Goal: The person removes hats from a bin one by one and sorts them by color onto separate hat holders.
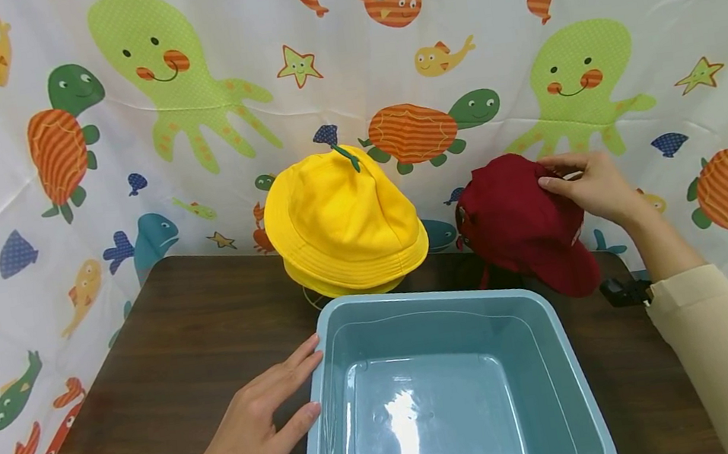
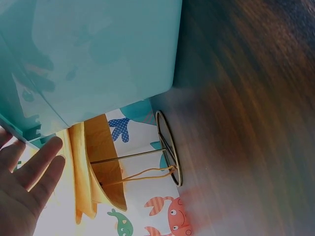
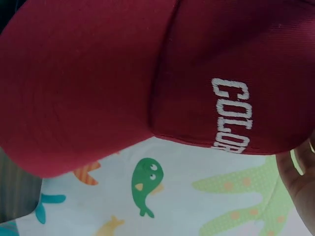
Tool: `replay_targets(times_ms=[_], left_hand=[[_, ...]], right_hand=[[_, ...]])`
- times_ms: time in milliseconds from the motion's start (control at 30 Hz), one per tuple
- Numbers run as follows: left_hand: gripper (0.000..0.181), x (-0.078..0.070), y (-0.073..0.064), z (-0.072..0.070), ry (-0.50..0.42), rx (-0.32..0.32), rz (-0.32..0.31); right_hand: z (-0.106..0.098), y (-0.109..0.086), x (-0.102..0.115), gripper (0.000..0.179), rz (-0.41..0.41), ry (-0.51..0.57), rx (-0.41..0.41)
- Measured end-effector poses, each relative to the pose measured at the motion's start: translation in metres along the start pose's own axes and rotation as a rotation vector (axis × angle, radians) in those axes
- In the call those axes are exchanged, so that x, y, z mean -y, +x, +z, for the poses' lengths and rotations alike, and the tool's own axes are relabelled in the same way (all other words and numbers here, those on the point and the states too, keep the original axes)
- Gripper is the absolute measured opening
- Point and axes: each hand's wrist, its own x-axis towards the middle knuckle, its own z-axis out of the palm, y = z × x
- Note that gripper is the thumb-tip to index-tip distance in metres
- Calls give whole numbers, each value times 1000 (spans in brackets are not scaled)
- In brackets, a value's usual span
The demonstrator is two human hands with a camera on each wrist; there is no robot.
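Observation:
My right hand (image 1: pixel 589 186) pinches the crown of a dark red baseball cap (image 1: pixel 514 215) between thumb and fingers. The cap is at the back right, its brim pointing down toward the front. White stitched letters (image 3: pixel 231 115) show on its front in the right wrist view, where part of the fingers is hidden behind the fabric. With spread, fairly straight fingers, my left hand (image 1: pixel 261 417) touches the left rim of a blue-grey plastic basin (image 1: pixel 563 354). Nothing lies inside the basin.
Behind the basin, a yellow brimmed hat (image 1: pixel 349 221) with a green stem-like tip sits on a thin wire stand (image 2: pixel 167 147). Dark wood tabletop (image 1: pixel 212 331) extends to the left. A curtain (image 1: pixel 340 46) printed with sea animals hangs close behind and along the left.

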Motion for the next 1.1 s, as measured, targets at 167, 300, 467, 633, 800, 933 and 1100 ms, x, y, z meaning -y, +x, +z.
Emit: replay_targets(times_ms=[167,300,467,633,800,933,1100], left_hand=[[69,0,0,-2,3,1,2],[69,0,0,-3,8,-1,10],[69,-1,1,-3,11,-2,6],[69,-1,1,-3,7,7,-4],[68,0,3,-5,24,9,6],[68,2,3,-6,37,8,16],[68,2,5,-11,35,13,5]], right_hand=[[-1,-2,0,49,-3,6,-8],[-2,-4,0,46,-18,0,-20],[-2,-6,-1,46,-37,-3,-31],[-4,-11,-3,46,-31,0,-41],[-4,-16,-3,48,-3,-5,-49],[-5,-20,-4,51,7,13,-46],[-6,-25,-7,48,-44,5,-80]])
